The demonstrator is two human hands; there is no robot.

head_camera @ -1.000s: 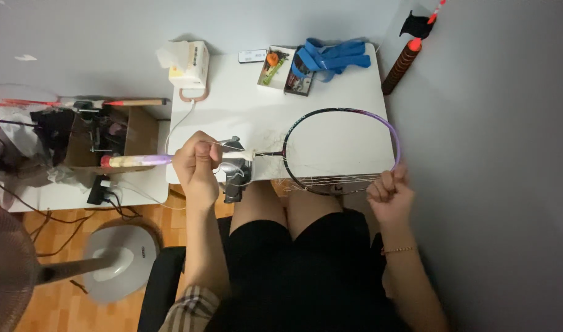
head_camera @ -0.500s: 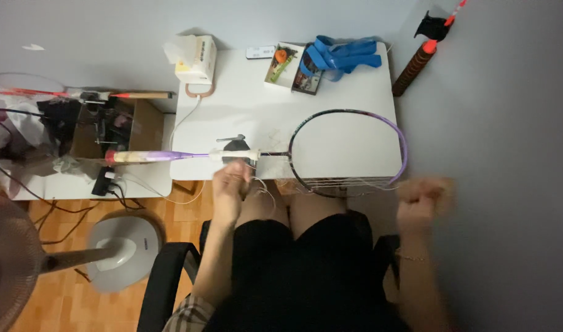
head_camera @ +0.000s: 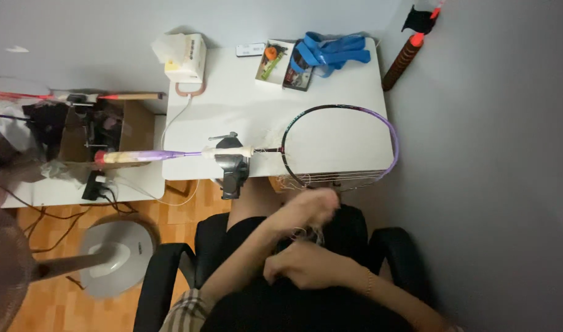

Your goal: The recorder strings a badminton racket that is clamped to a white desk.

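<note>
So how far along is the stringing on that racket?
Early, by the look of it. The racket sits clamped in the vise at the table edge, and only a few strings cross the near side of the frame; most of the head is bare. Both hands, left hand and right hand, are over the lap, apparently handling loose string, though blurred.

You are sitting in a small room at home, turned into a makeshift racket-stringing corner. A white surface (head_camera: 257, 117) stands against plain grey walls, with a badminton racket (head_camera: 330, 144) clamped in a small vise (head_camera: 232, 167) at its edge. A tissue box (head_camera: 184, 56), a standing fan's base (head_camera: 112, 259) on wooden flooring, an office chair's armrest (head_camera: 155, 276) and a cluttered cardboard box (head_camera: 118, 132) point to a lived-in room.
</note>
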